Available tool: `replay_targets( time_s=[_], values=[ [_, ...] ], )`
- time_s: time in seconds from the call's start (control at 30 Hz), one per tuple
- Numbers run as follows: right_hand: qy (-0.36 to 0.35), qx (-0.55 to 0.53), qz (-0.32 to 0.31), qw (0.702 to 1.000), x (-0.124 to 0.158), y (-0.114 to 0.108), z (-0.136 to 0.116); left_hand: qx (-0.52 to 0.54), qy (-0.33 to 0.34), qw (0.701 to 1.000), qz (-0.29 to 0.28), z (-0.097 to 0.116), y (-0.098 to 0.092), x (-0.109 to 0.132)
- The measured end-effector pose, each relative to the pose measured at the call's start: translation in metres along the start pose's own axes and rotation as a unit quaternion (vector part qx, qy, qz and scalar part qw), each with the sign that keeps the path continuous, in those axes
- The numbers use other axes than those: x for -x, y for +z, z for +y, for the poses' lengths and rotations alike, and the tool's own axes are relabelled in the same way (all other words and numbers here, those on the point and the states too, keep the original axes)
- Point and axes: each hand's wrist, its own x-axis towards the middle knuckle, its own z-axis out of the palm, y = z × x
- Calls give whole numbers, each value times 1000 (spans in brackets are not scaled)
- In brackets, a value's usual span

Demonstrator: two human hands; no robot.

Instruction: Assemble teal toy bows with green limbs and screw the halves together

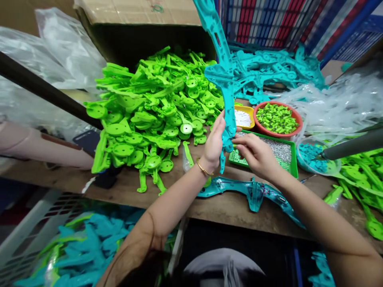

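My left hand (pixel 213 145), a gold bracelet at its wrist, is closed around the lower part of a long teal plastic bow-shaped part (pixel 228 93) held upright above the bench. My right hand (pixel 254 153) pinches at the round lower joint of that part; what sits between its fingertips is too small to make out. Below both hands, a second teal bow-shaped part (pixel 233 186) lies hollow side up on the bench, with thin dark and reddish lines inside. Behind my right hand is a green tray (pixel 295 161) of small shiny metal pieces.
Bright green plastic parts (pixel 143 115) are heaped at left before a cardboard box (pixel 140 12). A red bowl (pixel 256 115) of small green pieces, a yellow tray (pixel 251 113) and a clear tub (pixel 332 169) of teal bits stand right. A white crate (pixel 32 231) sits lower left.
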Motion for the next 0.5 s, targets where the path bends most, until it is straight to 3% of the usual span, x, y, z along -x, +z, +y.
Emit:
replay_targets(
  time_s=[0.17,0.5],
  values=[
    [-7,-30,5,1000,5,1,-1,-20,-3,1000,11,2,8,7],
    [43,-44,40,997,13,-4,-6,-35,13,999,6,-2,18,9]
  ],
)
